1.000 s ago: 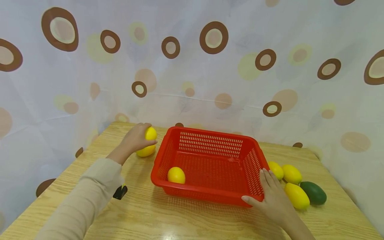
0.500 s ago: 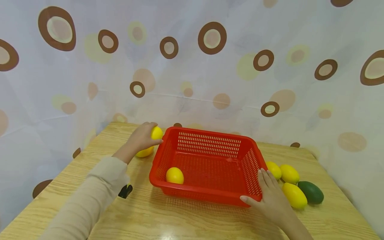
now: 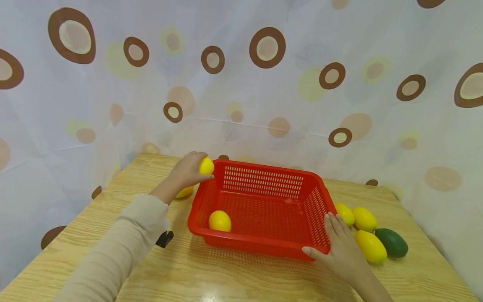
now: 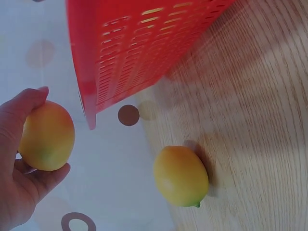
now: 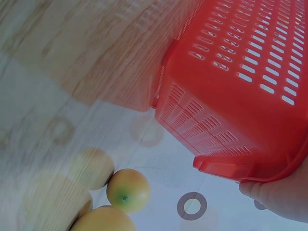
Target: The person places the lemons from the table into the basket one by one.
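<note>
My left hand point(image 3: 188, 172) holds a yellow lemon point(image 3: 206, 166) between thumb and fingers, over the back left rim of the red plastic basket point(image 3: 264, 241). The same lemon point(image 4: 46, 136) shows in the left wrist view, raised beside the basket's wall. Another yellow lemon point(image 3: 219, 221) lies inside the basket at its front left corner. A further lemon point(image 4: 181, 176) with a green tip rests on the table left of the basket, partly hidden behind my left hand in the head view. My right hand point(image 3: 341, 247) rests on the basket's front right corner, fingers straight along the rim.
Right of the basket, several yellow fruits point(image 3: 371, 246) lie grouped with a dark green fruit point(image 3: 391, 242) on the wooden table point(image 3: 241, 279). A small black object point(image 3: 164, 238) shows beside my left sleeve. A patterned curtain point(image 3: 241, 84) hangs along the table's back.
My left hand has moved right with its lemon, from above the lemon on the table to the basket's left rim. My right hand stays on the basket corner.
</note>
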{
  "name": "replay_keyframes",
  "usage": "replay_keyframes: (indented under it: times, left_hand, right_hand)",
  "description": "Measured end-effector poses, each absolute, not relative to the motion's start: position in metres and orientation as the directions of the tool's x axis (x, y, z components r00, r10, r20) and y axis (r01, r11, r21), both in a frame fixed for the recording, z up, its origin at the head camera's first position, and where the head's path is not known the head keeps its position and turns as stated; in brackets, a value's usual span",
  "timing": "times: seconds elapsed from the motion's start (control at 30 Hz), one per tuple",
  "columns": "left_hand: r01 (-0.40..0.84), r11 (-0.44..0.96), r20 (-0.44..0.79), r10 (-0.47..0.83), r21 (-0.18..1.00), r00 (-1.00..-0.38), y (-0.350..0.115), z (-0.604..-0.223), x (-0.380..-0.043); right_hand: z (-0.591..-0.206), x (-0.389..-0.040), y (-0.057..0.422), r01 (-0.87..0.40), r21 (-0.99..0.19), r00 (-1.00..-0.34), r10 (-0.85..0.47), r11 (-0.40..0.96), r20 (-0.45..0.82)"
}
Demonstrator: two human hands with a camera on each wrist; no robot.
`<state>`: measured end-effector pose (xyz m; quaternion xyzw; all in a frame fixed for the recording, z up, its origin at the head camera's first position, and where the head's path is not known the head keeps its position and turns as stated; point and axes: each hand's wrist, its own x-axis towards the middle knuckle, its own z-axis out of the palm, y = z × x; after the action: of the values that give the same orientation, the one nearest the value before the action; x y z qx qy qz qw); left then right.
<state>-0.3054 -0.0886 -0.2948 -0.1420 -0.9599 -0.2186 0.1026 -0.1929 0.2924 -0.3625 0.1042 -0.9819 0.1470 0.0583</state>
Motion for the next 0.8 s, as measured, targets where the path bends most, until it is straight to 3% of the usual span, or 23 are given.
replay_keyframes:
  times: [0.8]
  left_hand:
    - [0.414,0.828,0.276,0.326,0.379,-0.904,-0.057,-0.303,-0.306]
  right_hand:
    - [-0.364,-0.193,0.292,-0.227,-0.241,-0.97,-0.195,0.944,0.148]
